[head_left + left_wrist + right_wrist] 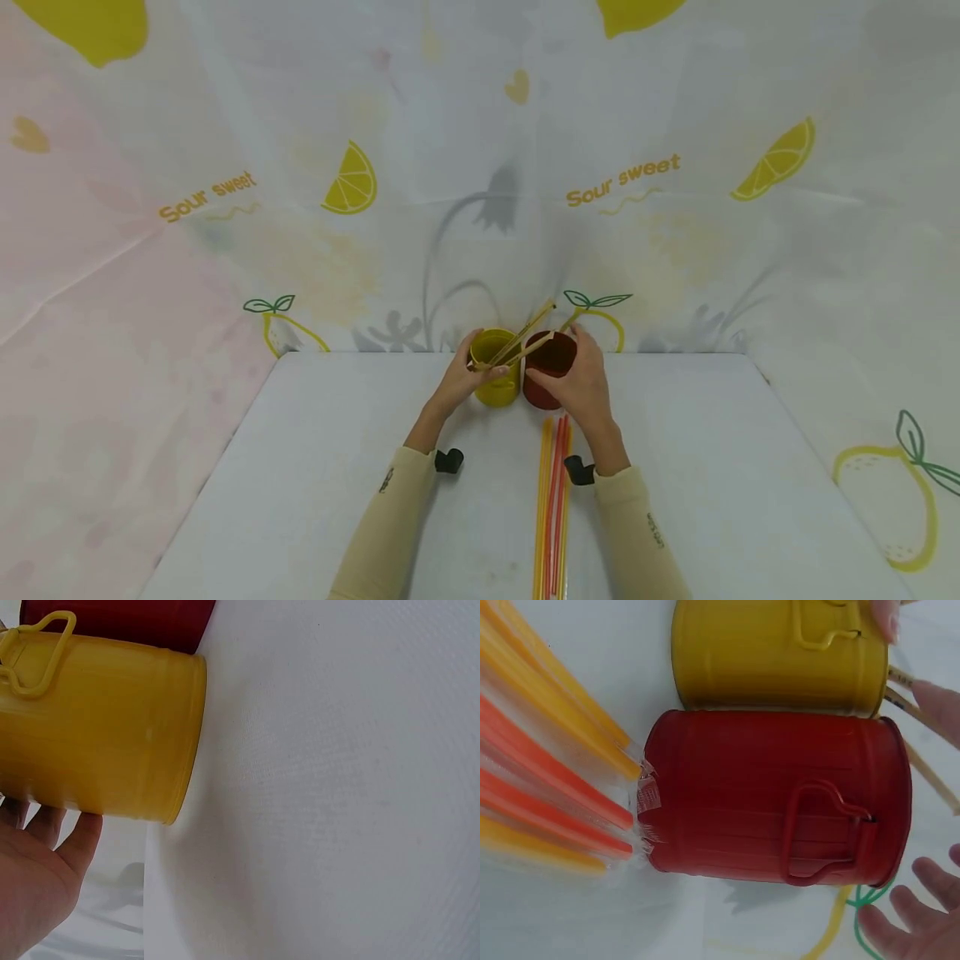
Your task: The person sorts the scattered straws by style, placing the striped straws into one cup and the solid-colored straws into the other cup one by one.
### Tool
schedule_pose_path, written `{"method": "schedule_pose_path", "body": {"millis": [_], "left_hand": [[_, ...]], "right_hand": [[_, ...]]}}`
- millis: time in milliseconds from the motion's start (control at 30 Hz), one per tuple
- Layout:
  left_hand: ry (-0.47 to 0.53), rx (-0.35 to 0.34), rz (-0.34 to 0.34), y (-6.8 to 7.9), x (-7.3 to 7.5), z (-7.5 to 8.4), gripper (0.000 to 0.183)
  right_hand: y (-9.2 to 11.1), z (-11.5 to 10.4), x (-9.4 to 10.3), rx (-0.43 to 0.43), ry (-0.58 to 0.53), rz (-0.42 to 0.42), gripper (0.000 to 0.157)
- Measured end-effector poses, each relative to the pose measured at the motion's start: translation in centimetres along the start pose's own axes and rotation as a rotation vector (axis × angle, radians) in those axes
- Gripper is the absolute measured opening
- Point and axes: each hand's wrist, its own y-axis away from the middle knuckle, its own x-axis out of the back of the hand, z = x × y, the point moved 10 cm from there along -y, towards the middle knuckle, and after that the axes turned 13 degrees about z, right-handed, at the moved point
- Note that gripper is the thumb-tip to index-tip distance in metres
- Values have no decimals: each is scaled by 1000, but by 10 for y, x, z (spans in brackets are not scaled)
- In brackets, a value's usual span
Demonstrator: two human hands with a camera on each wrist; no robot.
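Note:
A yellow metal bucket with a wire handle stands upright near the table's back edge. My left hand holds it, fingers on its left side and thumb over the front of the rim. Several thin wooden sticks lean out of it to the right, with printing on some. Right beside it is a red metal bucket, also with a wire handle. Around its rim my right hand is spread, thumb in front and fingers behind. In the right wrist view those fingers look apart from the bucket.
Long orange and red sticks in clear plastic lie on the white table, their far ends close to the red bucket. A printed lemon cloth hangs behind the table. Black wrist mounts stick out from the sleeves.

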Motion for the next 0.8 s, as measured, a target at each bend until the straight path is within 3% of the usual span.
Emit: {"method": "schedule_pose_path", "body": {"millis": [267, 433, 667, 800], "left_hand": [[-11, 10, -12, 1, -1, -1, 94], [-24, 9, -7, 0, 0, -2, 94], [-22, 16, 14, -17, -1, -33, 96], [-12, 2, 43, -18, 0, -35, 95]], "right_hand": [[-1, 22, -11, -133, -150, -55, 111], [1, 35, -20, -193, -188, -105, 117], [5, 50, -30, -287, -196, -157, 122], [6, 52, -30, -300, -198, -163, 120]]}}
